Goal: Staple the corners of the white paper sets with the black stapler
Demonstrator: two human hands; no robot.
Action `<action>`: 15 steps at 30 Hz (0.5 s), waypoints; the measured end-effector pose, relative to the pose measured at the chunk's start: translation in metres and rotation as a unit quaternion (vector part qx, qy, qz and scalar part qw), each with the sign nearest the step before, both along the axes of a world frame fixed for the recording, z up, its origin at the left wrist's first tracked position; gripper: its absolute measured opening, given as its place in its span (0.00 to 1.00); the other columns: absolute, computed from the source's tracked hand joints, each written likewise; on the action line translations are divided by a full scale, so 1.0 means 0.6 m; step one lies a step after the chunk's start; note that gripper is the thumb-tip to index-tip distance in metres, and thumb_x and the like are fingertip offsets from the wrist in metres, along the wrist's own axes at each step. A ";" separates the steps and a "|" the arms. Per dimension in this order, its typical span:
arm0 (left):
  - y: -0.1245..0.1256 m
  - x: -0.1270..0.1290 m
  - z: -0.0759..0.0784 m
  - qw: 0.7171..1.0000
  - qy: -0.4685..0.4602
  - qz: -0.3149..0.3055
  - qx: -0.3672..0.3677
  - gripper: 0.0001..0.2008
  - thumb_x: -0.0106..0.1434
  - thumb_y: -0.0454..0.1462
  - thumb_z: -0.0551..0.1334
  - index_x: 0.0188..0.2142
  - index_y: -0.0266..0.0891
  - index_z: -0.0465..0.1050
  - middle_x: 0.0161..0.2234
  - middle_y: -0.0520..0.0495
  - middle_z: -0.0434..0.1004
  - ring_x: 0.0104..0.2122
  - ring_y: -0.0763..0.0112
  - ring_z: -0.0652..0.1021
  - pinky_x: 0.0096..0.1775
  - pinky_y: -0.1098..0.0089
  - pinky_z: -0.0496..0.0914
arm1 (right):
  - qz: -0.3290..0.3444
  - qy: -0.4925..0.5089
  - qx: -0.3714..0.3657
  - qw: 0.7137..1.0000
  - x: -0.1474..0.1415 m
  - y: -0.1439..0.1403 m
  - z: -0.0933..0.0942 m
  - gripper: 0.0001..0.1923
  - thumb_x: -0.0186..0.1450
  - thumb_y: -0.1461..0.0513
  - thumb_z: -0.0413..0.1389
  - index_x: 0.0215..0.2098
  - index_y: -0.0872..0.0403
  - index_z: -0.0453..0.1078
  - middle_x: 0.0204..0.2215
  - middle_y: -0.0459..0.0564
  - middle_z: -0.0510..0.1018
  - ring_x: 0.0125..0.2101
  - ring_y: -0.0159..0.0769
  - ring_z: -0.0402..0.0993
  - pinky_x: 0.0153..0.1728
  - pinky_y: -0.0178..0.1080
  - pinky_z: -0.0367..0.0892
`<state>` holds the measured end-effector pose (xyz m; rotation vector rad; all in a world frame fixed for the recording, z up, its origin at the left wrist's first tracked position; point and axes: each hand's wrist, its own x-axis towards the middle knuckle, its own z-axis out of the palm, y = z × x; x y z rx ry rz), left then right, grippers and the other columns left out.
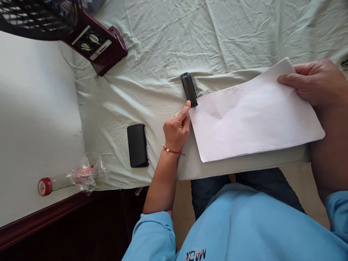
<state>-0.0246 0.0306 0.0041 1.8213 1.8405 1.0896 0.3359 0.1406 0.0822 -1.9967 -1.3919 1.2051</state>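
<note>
"One digit of the left hand (176, 128) was stretched out onto the near end of the black stapler (189, 88). What about the rest?"

"They were curled in toward the palm, though I couldn't tell whether they gripped anything. The right hand (315, 81) pinched the right end of the white paper (255, 119), thumb flat on top; its other fingers were hidden underneath."

"So which step did you take that for?"

"Lining up, or just starting to staple, I judged: the paper's upper left corner met the stapler's near end. The next move seemed to call for a steady right hand and a firm push down there."

"And how did the things look?"

"The paper was blank on top, faintly rippled; I couldn't count the sheets. The stapler was slim, with small pale lettering near its far end. It lay aslant on the wrinkled pale green cloth (163, 79), well apart from a black phone (137, 145)."
</note>
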 end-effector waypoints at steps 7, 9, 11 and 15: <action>0.005 -0.008 0.001 0.980 -0.195 0.022 -0.018 0.29 0.68 0.50 0.75 0.65 0.49 0.80 0.24 0.59 0.62 0.25 0.74 0.61 0.35 0.70 0.65 | 0.104 0.126 -0.029 0.986 0.028 0.003 -0.027 0.27 0.61 0.48 0.64 0.51 0.57 0.74 0.40 0.56 0.78 0.27 0.32 0.76 0.26 0.35 0.71; 0.009 -0.010 0.003 0.970 -0.239 0.039 -0.019 0.35 0.65 0.55 0.76 0.67 0.50 0.76 0.25 0.59 0.62 0.25 0.75 0.62 0.33 0.70 0.63 | 0.140 0.150 -0.051 0.977 0.032 -0.001 -0.032 0.30 0.58 0.44 0.65 0.49 0.57 0.75 0.36 0.54 0.78 0.26 0.32 0.75 0.24 0.34 0.70; 0.012 -0.014 0.006 0.959 -0.279 0.049 -0.022 0.37 0.64 0.61 0.74 0.66 0.50 0.76 0.26 0.58 0.63 0.24 0.76 0.62 0.30 0.70 0.61 | 0.155 0.182 -0.041 0.970 0.028 -0.008 -0.032 0.31 0.55 0.42 0.67 0.45 0.56 0.75 0.32 0.52 0.77 0.24 0.31 0.74 0.23 0.33 0.69; 0.009 -0.018 0.011 0.945 -0.314 0.057 -0.067 0.36 0.66 0.70 0.64 0.57 0.47 0.78 0.29 0.52 0.70 0.25 0.72 0.67 0.29 0.67 0.63 | 0.109 0.236 0.051 0.964 0.007 -0.015 -0.031 0.28 0.56 0.46 0.68 0.46 0.56 0.76 0.38 0.51 0.77 0.30 0.29 0.76 0.31 0.34 0.73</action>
